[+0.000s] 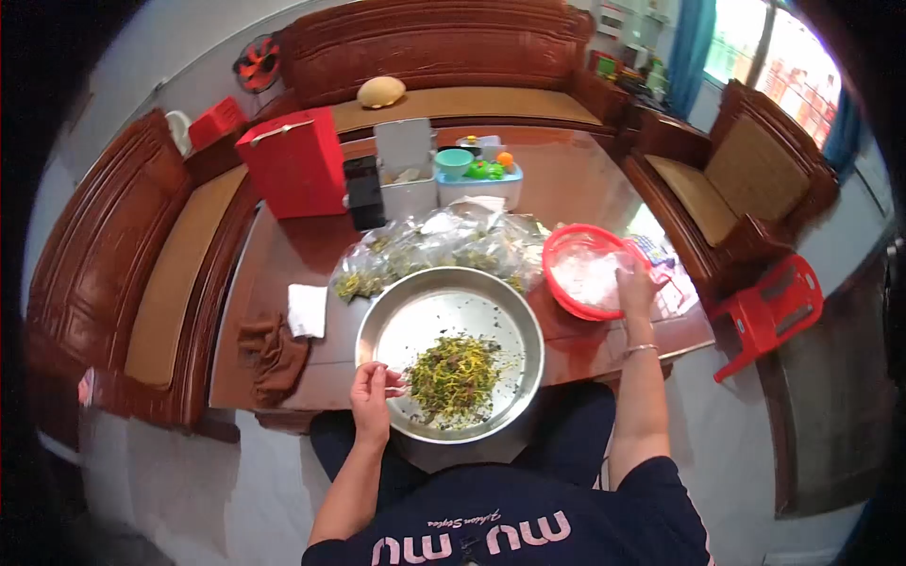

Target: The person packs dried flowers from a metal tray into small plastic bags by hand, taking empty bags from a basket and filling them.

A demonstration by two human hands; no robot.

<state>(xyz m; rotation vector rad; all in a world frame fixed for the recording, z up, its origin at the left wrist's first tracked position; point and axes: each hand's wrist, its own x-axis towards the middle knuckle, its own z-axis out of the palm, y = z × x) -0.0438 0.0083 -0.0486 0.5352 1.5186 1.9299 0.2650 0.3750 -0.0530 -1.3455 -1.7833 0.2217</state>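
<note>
A round metal pan rests over my lap at the table's front edge. In it lies a heap of yellow-green and dark dried plant bits, with loose crumbs scattered around. My left hand is at the pan's left rim, its thumb and fingers closed together; whatever they hold is too small to name. To the right, my right hand reaches over the rim into a red plastic basin. Whitish, see-through plastic fills the basin and touches my right fingers, whose tips are hidden.
Clear plastic bags of plant bits lie behind the pan. A brown cloth and white tissue are at left. Farther back stand a red box, a black box and a toy tub. A red chair stands right.
</note>
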